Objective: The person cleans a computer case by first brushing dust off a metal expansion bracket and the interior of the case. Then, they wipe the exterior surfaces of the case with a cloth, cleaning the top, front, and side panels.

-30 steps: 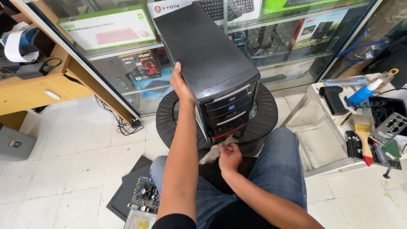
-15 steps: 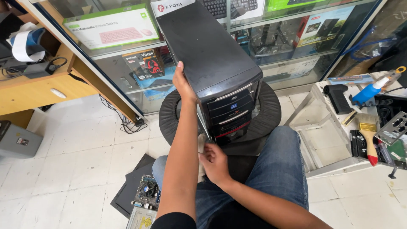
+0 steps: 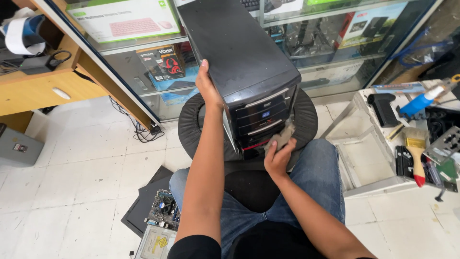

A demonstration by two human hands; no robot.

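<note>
A black computer tower [image 3: 244,67] is stood on a round black stool [image 3: 191,124] at centre. Its top-left edge is gripped by the left hand [image 3: 208,88]. A grey cloth [image 3: 282,135] is pressed to its front by the closed right hand [image 3: 277,158]. At 11 o'clock, a flat white/green box w/ pink keyboard pic [image 3: 124,19] is shelved behind glass. At 3 o'clock, an open white case [image 3: 369,158]; a red-handled brush [image 3: 416,153] beside it.

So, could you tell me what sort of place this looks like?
Probably a computer repair and sales shop: a glass display case holds boxed accessories, a bare motherboard lies on the floor, and the right hand presses a cloth to a black tower PC.
</note>
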